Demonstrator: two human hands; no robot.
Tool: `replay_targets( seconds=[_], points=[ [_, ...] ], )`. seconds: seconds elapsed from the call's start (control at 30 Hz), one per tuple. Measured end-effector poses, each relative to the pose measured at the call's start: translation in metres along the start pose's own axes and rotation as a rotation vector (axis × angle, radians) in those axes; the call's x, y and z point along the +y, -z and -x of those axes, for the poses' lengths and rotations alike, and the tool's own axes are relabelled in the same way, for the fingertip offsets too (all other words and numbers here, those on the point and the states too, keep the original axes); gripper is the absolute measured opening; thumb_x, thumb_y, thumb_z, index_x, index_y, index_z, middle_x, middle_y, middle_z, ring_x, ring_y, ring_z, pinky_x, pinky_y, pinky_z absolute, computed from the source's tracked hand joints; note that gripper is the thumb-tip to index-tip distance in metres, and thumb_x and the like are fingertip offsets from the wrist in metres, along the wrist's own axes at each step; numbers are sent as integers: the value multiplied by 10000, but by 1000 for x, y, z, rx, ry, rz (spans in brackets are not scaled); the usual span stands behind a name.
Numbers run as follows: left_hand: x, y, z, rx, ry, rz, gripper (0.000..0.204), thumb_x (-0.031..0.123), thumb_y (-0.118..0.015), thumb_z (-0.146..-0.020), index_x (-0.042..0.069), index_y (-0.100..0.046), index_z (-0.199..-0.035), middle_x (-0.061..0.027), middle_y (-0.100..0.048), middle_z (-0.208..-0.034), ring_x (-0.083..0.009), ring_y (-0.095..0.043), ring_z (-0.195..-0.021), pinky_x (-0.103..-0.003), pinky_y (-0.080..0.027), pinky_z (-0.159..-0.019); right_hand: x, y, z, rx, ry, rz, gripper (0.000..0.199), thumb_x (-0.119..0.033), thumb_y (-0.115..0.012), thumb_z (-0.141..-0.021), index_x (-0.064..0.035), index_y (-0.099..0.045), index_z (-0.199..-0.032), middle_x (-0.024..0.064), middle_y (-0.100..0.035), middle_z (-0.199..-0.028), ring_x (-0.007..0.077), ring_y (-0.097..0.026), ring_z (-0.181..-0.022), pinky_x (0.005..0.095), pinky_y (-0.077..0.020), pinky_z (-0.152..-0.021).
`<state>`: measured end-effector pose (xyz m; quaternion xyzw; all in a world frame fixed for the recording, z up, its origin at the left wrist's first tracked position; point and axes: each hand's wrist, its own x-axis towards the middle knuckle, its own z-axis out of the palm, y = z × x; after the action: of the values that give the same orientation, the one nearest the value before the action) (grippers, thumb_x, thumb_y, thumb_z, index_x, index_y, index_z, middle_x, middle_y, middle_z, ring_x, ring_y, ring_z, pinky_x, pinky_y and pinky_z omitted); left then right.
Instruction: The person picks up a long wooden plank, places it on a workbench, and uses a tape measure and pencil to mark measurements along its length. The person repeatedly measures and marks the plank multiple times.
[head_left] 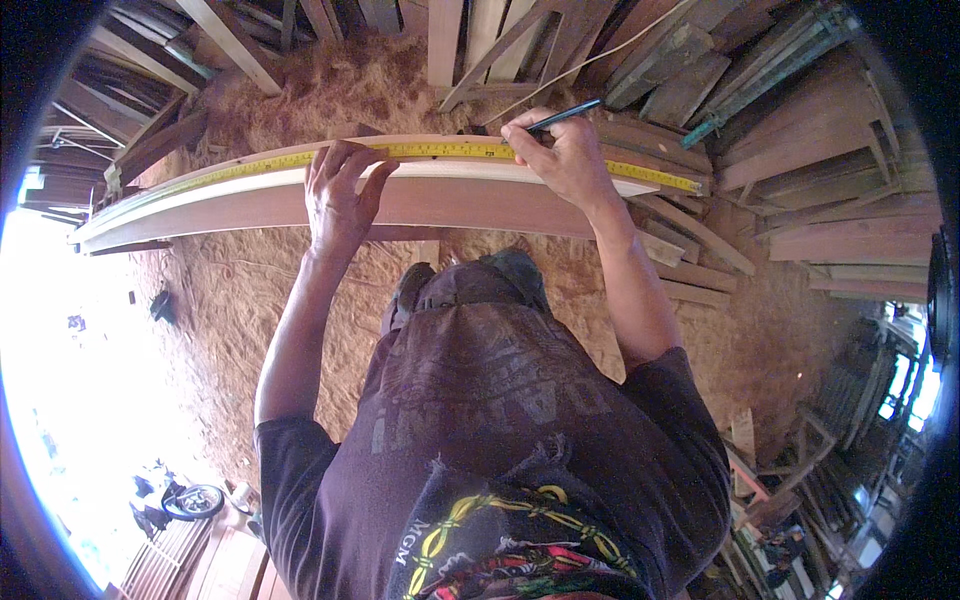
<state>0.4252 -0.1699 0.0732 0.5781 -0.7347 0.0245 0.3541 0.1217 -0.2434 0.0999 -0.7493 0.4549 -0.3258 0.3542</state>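
Observation:
A long yellow tape measure [445, 150] lies stretched along a long reddish-brown wooden board [470, 205], whose pale upper edge faces me. My left hand [342, 190] is closed over the tape left of the middle, fingers on its far side and thumb on the near side, pinning it to the wood. Farther right, my right hand [568, 158] grips a dark pencil [570, 114] between thumb and fingers. The pencil's back end points up and right; its tip is close to the tape, and I cannot tell whether it touches. Beyond my right hand, the tape runs on toward the board's right end.
Sawdust covers the ground [240, 360] around the board. Timber planks [465, 45] stack along the far side, with more lumber [850, 240] at the right and a green metal bar clamp [765, 80]. Loose offcuts [700, 235] lie beside the board's right end. A wheel [193, 501] shows at lower left.

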Motion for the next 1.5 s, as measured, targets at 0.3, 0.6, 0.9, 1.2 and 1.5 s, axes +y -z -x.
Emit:
replay_targets(
  seconds=[0.3, 0.6, 0.9, 1.2, 1.5],
  points=[
    [0, 1, 0, -10, 10, 17, 182, 216, -843, -858, 96, -777, -977, -68, -706, -987, -300, -658, -958, -440, -508, -877, 1, -2, 0, 18, 24, 8, 203, -214, -735, -997, -19, -781, -963, 39, -703, -679, 97, -656, -617, 297, -513, -567],
    [2, 2, -1, -19, 9, 1, 191, 224, -844, -857, 94, -781, -982, -73, -697, -984, -302, -658, -961, -444, -508, -882, -1, -1, 0, 21, -7, 4, 217, -249, -737, -952, -42, -795, -975, 133, -758, -793, 258, -735, -714, 389, -560, -681],
    [0, 2, -1, -25, 11, 15, 185, 210, -846, -853, 90, -780, -978, -77, -699, -988, -304, -660, -968, -448, -509, -884, -1, -1, -1, 17, -3, 0, 209, -233, -741, -947, -32, -794, -967, 134, -760, -800, 257, -736, -725, 386, -560, -692],
    [0, 1, 0, -17, 16, 19, 185, 215, -851, -850, 95, -784, -974, -61, -703, -983, -289, -658, -966, -434, -505, -890, -1, -3, 0, 33, 4, 2, 202, -226, -737, -949, -33, -795, -960, 128, -748, -772, 233, -717, -689, 378, -548, -663],
    [-1, 1, 1, -17, 12, 15, 181, 229, -844, -858, 107, -790, -980, -66, -703, -981, -288, -657, -976, -438, -499, -894, 2, -3, 0, 28, 56, 26, 199, -206, -747, -991, -13, -792, -977, 54, -721, -695, 101, -676, -628, 290, -530, -579]
  ],
)
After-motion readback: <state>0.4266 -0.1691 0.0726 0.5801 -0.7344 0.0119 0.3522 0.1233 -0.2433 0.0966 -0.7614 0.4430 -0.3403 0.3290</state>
